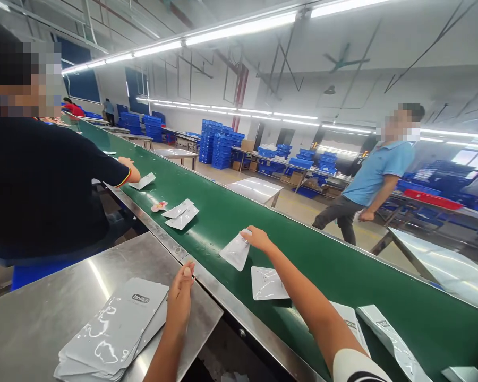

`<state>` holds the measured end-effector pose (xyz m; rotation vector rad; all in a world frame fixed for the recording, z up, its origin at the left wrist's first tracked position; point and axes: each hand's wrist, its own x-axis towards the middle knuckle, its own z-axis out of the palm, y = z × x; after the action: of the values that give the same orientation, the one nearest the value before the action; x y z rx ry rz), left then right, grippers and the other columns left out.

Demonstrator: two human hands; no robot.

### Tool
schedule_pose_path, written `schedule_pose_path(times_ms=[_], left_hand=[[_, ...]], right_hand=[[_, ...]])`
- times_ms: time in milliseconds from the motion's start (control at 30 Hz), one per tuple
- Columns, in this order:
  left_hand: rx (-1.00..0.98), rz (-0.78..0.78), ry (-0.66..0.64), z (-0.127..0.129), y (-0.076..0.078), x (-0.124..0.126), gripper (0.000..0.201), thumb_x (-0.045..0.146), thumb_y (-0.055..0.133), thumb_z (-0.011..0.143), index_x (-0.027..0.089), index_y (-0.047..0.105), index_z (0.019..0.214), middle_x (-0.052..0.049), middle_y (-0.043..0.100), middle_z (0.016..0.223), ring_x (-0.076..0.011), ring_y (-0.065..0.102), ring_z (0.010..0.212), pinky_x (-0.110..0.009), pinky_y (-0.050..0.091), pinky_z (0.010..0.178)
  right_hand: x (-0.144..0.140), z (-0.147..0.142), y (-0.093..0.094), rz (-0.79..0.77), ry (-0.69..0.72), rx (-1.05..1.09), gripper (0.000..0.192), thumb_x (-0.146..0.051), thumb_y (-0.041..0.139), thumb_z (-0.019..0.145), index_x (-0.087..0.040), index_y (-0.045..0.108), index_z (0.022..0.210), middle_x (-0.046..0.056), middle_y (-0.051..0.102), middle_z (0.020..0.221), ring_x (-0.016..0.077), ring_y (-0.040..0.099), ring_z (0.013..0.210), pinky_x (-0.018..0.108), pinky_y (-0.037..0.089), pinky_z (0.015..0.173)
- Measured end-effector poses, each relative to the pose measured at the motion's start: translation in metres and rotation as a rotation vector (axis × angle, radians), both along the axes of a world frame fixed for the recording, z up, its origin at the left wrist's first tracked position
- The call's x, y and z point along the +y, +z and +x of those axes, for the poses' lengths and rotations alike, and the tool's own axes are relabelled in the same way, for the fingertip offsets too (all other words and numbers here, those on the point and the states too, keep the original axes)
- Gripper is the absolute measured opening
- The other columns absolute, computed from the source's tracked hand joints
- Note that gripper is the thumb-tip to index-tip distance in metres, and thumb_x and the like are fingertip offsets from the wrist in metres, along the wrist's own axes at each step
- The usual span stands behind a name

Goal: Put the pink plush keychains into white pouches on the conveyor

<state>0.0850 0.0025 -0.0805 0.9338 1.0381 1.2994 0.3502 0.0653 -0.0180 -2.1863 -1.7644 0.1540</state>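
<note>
My right hand (258, 239) reaches over the green conveyor belt (207, 199), thumb and fingers closed on the upper edge of a white pouch (235, 252). Close to it, partly behind my forearm, lies another white pouch (267, 284). My left hand (181, 291) is held above the steel table's edge by the belt, fingers curled against the thumb; whether something small is between them I cannot make out. Left of that hand, a stack of flat white pouches (117, 323) with a dark printed label rests on the steel table (35, 297).
Farther up the belt lie two overlapping pouches (182, 214) and a small pinkish item (159, 206). A person in a dark shirt (40, 185) sits at left, one hand near another pouch (144, 181). More pouches (392, 339) lie lower right. Beyond the belt walks a person in blue (378, 172).
</note>
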Motion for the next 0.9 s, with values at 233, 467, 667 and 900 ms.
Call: schedule_pose_path(times_ms=[233,467,667,900], left_hand=[[0.106,0.064,0.008,0.005,-0.012,0.000,0.044,0.049,0.048,0.084,0.018,0.056,0.113,-0.010,0.056,0.124,-0.0232,0.046,0.120,-0.038,0.028,0.105],[0.079,0.084,0.123,0.006,0.003,-0.002,0.036,0.042,0.043,0.088,0.018,0.057,0.110,-0.008,0.060,0.117,-0.0213,0.050,0.112,-0.033,0.035,0.098],[0.174,0.272,0.221,0.002,0.021,-0.017,0.028,0.036,0.040,0.090,0.018,0.061,0.094,-0.006,0.064,0.086,-0.0191,0.058,0.084,-0.031,0.043,0.082],[0.126,0.294,0.269,0.003,0.020,-0.013,0.031,0.035,0.037,0.091,0.017,0.063,0.091,-0.008,0.066,0.084,-0.0210,0.060,0.081,-0.033,0.045,0.081]], right_hand=[[0.023,-0.033,-0.006,0.134,0.133,-0.018,0.030,-0.032,0.041,0.090,-0.015,0.056,0.109,0.012,0.054,0.119,0.0233,0.048,0.109,0.034,0.034,0.092],[0.083,-0.137,-0.020,0.081,0.500,0.123,0.029,-0.030,0.040,0.089,-0.017,0.058,0.107,0.008,0.060,0.110,0.0196,0.053,0.101,0.031,0.037,0.088],[0.061,-0.208,-0.040,-0.221,0.774,0.214,0.044,-0.059,0.044,0.082,-0.019,0.062,0.084,0.000,0.064,0.071,0.0134,0.057,0.063,0.023,0.040,0.057],[0.029,-0.233,-0.059,-0.220,0.800,0.211,0.027,-0.046,0.059,0.075,-0.020,0.055,0.071,0.001,0.059,0.068,0.0156,0.051,0.061,0.026,0.034,0.053]])
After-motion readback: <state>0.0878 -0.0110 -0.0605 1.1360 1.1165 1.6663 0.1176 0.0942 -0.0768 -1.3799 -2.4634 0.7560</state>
